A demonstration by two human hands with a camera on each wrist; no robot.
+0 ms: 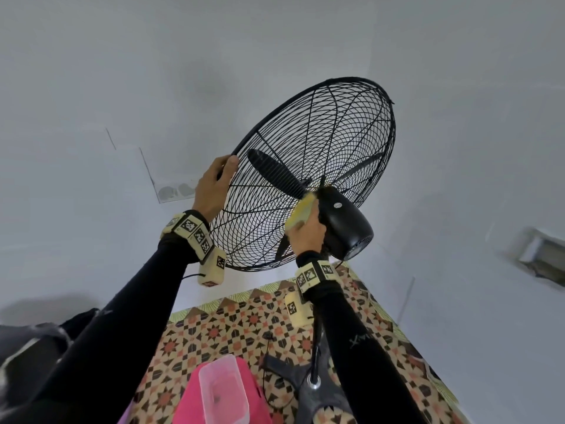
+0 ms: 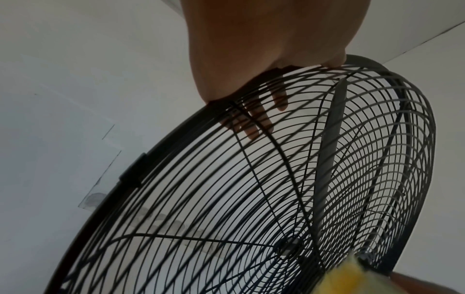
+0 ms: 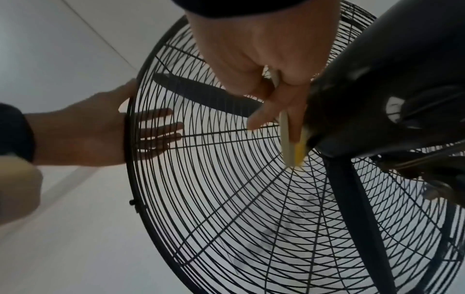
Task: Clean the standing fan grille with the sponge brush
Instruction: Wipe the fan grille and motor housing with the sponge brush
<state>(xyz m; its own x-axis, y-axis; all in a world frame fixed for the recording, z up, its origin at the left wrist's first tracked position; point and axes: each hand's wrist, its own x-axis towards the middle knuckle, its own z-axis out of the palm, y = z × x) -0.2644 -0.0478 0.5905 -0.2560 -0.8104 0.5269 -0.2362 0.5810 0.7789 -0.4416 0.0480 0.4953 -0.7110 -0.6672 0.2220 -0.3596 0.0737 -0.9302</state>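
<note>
The black standing fan's wire grille (image 1: 321, 154) tilts upward in front of white walls. My left hand (image 1: 224, 169) grips the grille's rim at its left side, thumb over the edge; in the right wrist view its fingers (image 3: 161, 127) lie straight across the far face of the wires. My right hand (image 1: 305, 231) holds the yellow sponge brush (image 1: 302, 211). The brush presses on the rear grille next to the black motor housing (image 1: 345, 224). The sponge brush (image 3: 293, 143) shows its tip between my fingers and the motor housing (image 3: 390, 79). A dark blade (image 1: 275, 172) shows inside the cage.
The fan's pole (image 1: 315, 347) runs down to a dark base (image 1: 284, 371) on a patterned floor (image 1: 229, 325). A clear plastic box (image 1: 223, 390) sits on a pink stool (image 1: 189, 405) below my arms. A fixture (image 1: 544, 258) juts from the right wall.
</note>
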